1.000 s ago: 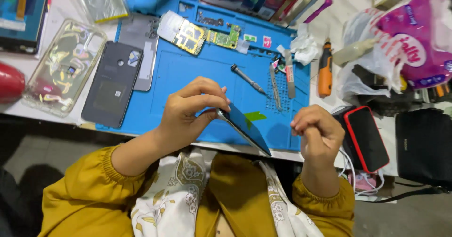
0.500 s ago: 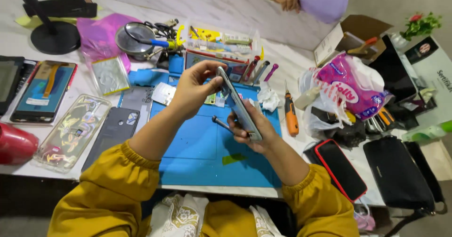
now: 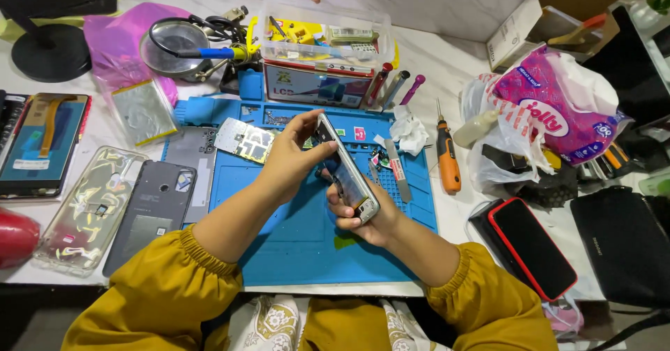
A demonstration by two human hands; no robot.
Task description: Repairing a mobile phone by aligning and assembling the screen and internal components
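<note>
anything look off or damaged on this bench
Mostly orderly clutter. The phone held edge-up between the left hand and right hand is stripped: its grey back cover lies apart on the table's left side.

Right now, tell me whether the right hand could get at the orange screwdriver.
Probably yes. The orange screwdriver lies uncovered just right of the blue mat, but the right hand is holding the phone.

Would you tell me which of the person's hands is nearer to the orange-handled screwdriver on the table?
Right. The right hand cradles the phone's lower end, on the side toward the orange-handled screwdriver; the left hand grips the phone's upper end, further from it.
</note>
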